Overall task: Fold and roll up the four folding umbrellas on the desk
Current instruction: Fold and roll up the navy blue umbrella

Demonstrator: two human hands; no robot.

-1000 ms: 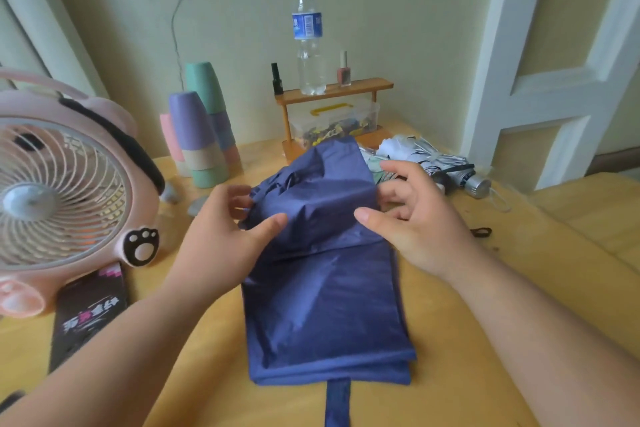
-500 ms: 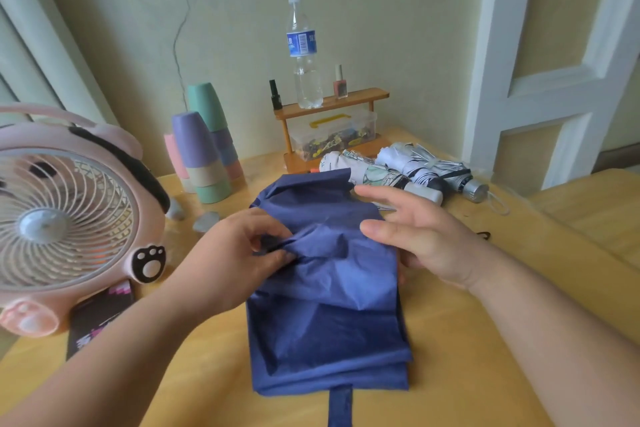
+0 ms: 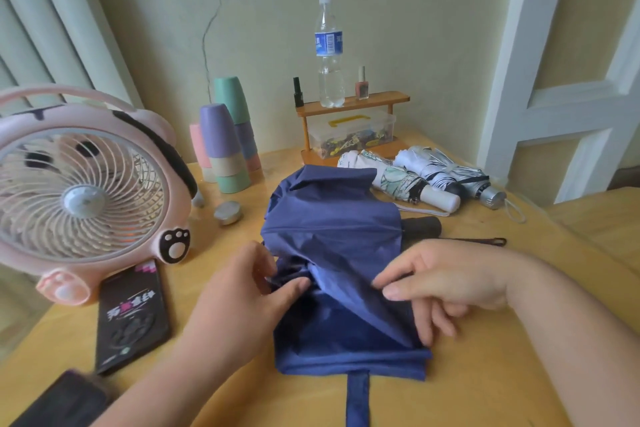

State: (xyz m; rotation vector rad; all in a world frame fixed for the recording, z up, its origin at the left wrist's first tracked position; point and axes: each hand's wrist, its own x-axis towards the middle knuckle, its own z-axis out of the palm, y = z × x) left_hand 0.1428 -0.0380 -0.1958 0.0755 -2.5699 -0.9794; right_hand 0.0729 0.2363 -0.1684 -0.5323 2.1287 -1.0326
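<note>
I see both hands on the navy umbrella (image 3: 332,229), which lies flat on the tabletop (image 3: 491,378) between them, canopy loose and creased. The left hand (image 3: 249,302) has thumb and fingers curled in, pinching a bunched fold of the navy cloth at the umbrella's left edge. The right hand (image 3: 443,284) is spread, its fingers nearly straight: forefinger and thumb lie on top of the cloth, while the other fingers rest along the umbrella's right edge (their tips are partly lost under a flap, so I can't say how deep they go).

A navy strap (image 3: 356,399) runs from the near hem towards me, nearer than both hands. Just beyond the right hand the umbrella's dark handle (image 3: 422,227) pokes out to the right.

Further beyond the right hand lie two rolled umbrellas side by side, touching: a patterned one with a white handle (image 3: 398,180) and a silver-white one (image 3: 446,170).

Left of the left hand stands a pink fan (image 3: 86,191), with a black packet (image 3: 133,312) flat on the tabletop just beside that wrist. Beyond the left hand are stacked cups (image 3: 225,146).
</note>
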